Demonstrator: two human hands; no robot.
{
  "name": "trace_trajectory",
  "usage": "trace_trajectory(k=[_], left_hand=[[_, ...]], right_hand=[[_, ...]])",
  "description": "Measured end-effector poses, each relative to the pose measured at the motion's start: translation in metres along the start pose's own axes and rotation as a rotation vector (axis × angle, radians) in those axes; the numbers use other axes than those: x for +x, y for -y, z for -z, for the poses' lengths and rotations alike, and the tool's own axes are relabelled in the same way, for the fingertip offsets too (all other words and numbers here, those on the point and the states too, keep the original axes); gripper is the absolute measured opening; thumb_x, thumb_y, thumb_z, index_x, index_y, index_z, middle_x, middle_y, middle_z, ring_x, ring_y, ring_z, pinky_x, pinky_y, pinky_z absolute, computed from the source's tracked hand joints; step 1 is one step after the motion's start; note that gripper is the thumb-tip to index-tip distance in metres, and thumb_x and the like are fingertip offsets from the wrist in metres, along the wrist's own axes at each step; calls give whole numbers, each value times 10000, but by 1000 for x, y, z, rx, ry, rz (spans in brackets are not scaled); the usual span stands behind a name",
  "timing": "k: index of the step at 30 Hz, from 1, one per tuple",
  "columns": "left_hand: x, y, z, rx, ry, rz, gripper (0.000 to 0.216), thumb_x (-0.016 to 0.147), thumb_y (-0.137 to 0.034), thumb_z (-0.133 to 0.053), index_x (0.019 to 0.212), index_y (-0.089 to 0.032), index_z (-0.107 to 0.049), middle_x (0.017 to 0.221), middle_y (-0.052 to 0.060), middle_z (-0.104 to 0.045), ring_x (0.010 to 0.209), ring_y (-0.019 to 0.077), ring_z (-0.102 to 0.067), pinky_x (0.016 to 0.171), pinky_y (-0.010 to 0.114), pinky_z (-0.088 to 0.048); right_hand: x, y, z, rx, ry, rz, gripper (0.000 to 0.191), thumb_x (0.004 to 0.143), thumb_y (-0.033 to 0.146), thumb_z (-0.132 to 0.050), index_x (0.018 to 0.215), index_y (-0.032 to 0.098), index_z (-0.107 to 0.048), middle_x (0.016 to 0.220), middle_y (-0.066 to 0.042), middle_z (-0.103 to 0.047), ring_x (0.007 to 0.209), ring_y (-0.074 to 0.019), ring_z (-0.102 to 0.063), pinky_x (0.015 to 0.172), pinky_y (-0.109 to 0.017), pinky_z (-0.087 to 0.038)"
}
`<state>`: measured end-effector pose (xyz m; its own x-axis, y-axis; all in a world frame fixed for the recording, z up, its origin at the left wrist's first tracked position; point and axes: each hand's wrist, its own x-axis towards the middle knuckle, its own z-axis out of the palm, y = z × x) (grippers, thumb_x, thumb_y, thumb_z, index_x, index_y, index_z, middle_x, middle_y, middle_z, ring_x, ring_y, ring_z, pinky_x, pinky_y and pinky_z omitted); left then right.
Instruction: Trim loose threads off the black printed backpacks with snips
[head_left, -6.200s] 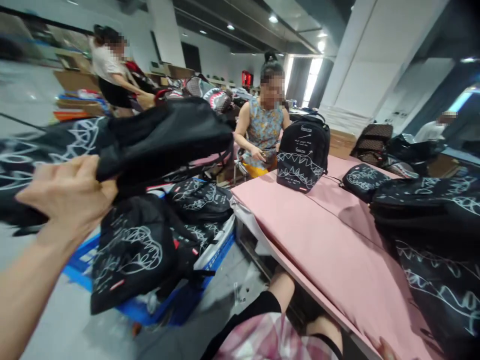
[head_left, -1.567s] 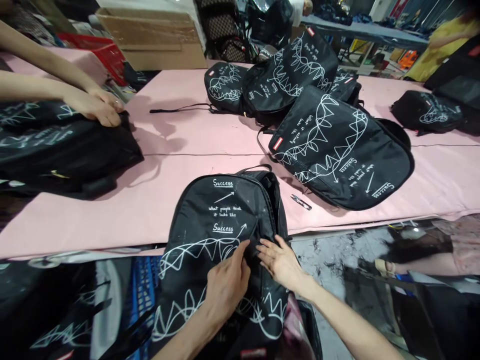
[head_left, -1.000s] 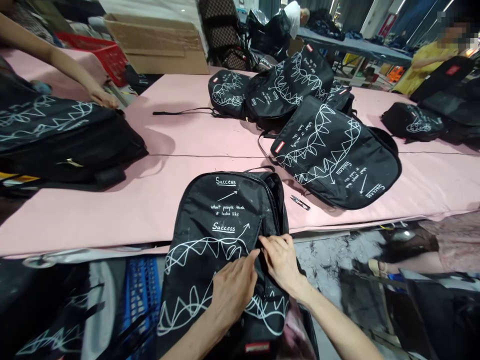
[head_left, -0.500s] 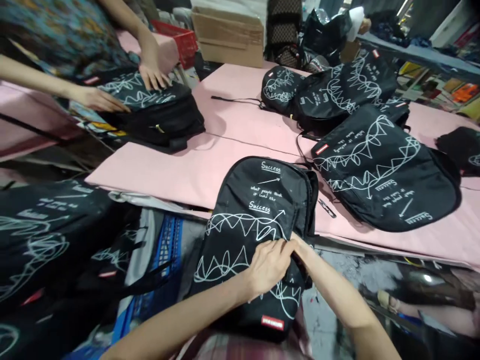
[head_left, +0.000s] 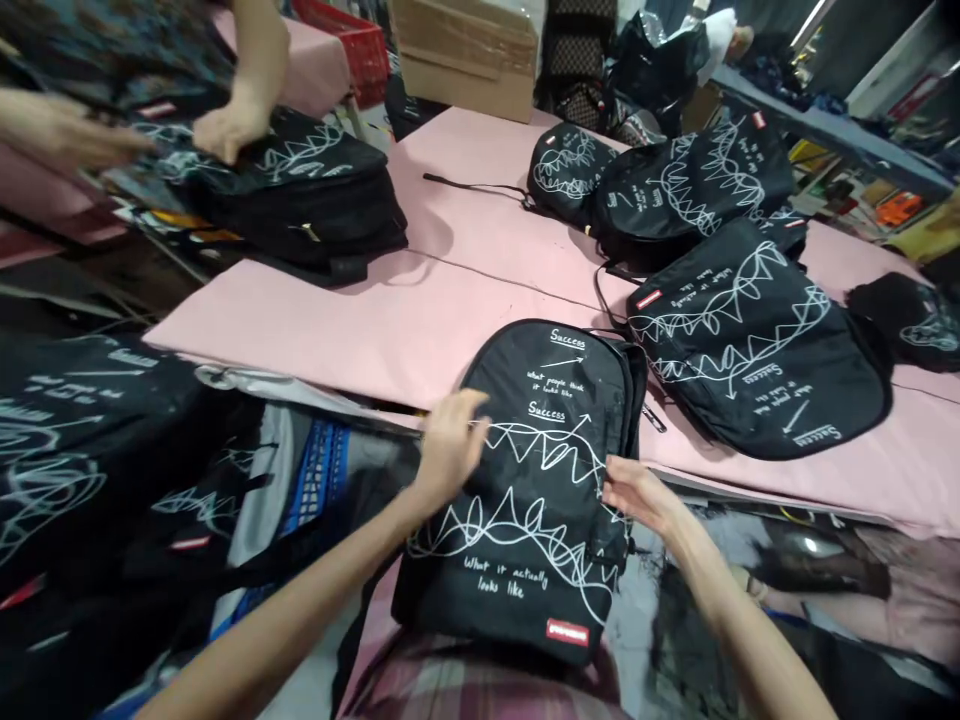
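A black backpack [head_left: 517,490] with white scribbles, the words "Success" and a red label leans from my lap against the table edge, front panel toward me. My left hand [head_left: 450,450] is at its upper left edge, slightly blurred, with thumb and fingers apart. On the opposite side, my right hand [head_left: 637,493] grips the backpack's right edge, its fingertips on the printed front. Close to the bag's upper right lies a small dark cutting tool, seemingly thread snips [head_left: 654,417], partly covered by the backpack.
Another printed backpack [head_left: 757,350] lies on the pink table [head_left: 480,270], with several more bags [head_left: 675,190] behind it. At the far left, a co-worker's hands [head_left: 232,125] handle a black backpack [head_left: 315,210]. A cardboard box [head_left: 465,60] stands at the back. More printed bags [head_left: 60,450] are piled lower left.
My left hand has left the middle of the backpack's front for its left edge, uncovering the lower lettering. My right hand has shifted slightly right. The co-worker's hands have moved left.
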<state>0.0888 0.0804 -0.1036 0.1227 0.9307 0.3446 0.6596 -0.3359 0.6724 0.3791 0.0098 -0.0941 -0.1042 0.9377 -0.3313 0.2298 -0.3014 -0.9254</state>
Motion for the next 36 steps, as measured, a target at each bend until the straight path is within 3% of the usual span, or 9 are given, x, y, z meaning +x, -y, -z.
trace_trajectory(k=[5,8,12,15,18,20,25,31,36], left_hand=[[89,37,-15,-529,128,476,398,806,-357,-487,1100,-106,-579,1139,125,-606,1084,242,-531,985,406,-377],[122,17,-17,-638,210,498,437,724,-425,-565,971,-70,-626,875,113,-667,837,228,-614,804,382,-488],[113,-1,30,-826,355,445,483,570,-435,-718,909,-96,-661,757,61,-661,727,188,-602,718,334,-499],[70,11,80,-727,378,297,328,596,-361,-732,807,-113,-693,812,26,-651,801,164,-577,813,361,-460],[9,30,106,-543,594,103,177,701,-335,-649,673,-174,-717,879,24,-649,916,180,-567,868,390,-437],[-32,39,104,-431,742,24,249,772,-348,-550,641,-229,-724,868,40,-665,967,198,-575,883,393,-447],[-78,49,87,-223,739,-42,339,783,-274,-398,645,-250,-707,807,57,-696,1065,220,-579,955,383,-427],[-18,31,95,-118,583,52,353,718,-187,-347,741,-123,-693,824,25,-688,830,161,-617,853,337,-456],[41,-9,23,-92,630,-139,352,775,-212,-381,951,-173,-683,974,22,-693,918,173,-618,860,248,-439]], right_hand=[[37,25,51,-80,-447,111,431,744,467,-611,1032,147,-631,1063,-124,-662,961,-229,-619,843,-403,-488],[83,50,49,-125,-489,207,453,706,450,-637,1040,144,-630,1139,-124,-630,1064,-240,-568,948,-413,-417],[87,79,38,-92,-474,245,411,711,449,-628,978,137,-635,974,-85,-662,936,-232,-598,854,-399,-464],[27,81,23,-169,-306,440,245,727,382,-641,878,190,-658,903,-30,-640,862,-200,-588,803,-364,-468],[-44,54,-5,-413,202,521,67,756,261,-635,759,229,-693,862,-26,-627,808,-176,-570,755,-332,-454],[-78,22,-30,-540,335,557,181,768,125,-547,759,231,-694,781,-19,-623,755,-157,-542,724,-313,-425],[-97,-43,-66,-688,231,540,428,657,-35,-392,824,225,-688,831,-24,-633,818,-173,-521,732,-331,-372],[-92,-42,-57,-643,224,571,442,624,-42,-387,810,223,-688,826,-18,-624,818,-163,-517,746,-321,-367],[-99,-39,-69,-633,191,582,394,659,-37,-409,758,226,-684,782,-2,-624,789,-151,-504,727,-314,-348]])
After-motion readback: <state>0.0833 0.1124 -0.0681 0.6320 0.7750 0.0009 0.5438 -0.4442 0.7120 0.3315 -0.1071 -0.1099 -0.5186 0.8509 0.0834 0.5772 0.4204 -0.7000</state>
